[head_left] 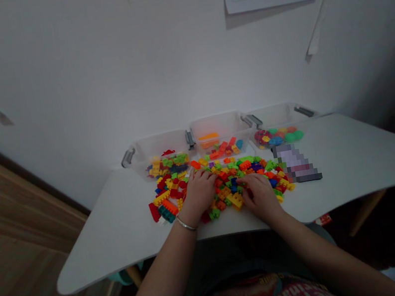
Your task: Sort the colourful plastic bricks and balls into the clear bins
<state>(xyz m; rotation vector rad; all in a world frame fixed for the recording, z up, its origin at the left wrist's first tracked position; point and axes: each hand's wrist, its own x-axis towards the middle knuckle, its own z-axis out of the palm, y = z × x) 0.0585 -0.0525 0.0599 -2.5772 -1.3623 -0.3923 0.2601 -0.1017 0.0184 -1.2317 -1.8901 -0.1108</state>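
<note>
A loose heap of colourful toy building bricks (224, 193) spreads over the white table in front of me. My left hand (201, 190), with a bangle at the wrist, rests on the left-centre of the heap, fingers stretched over the bricks. My right hand (260, 193) reaches into the heap's right side. Its index finger lies beside a dark blue brick (234, 182), and its thumb is apart from that finger, near a yellow brick (235, 200). No brick shows gripped in either hand.
Behind the heap stand three clear bins: the left bin (161, 146) and middle bin (220, 124) hold bricks, the right bin (275, 113) colourful rounded pieces. A blurred-out phone-like item (297, 162) lies right of the heap on the table (354, 157). The wall (169, 72) rises behind.
</note>
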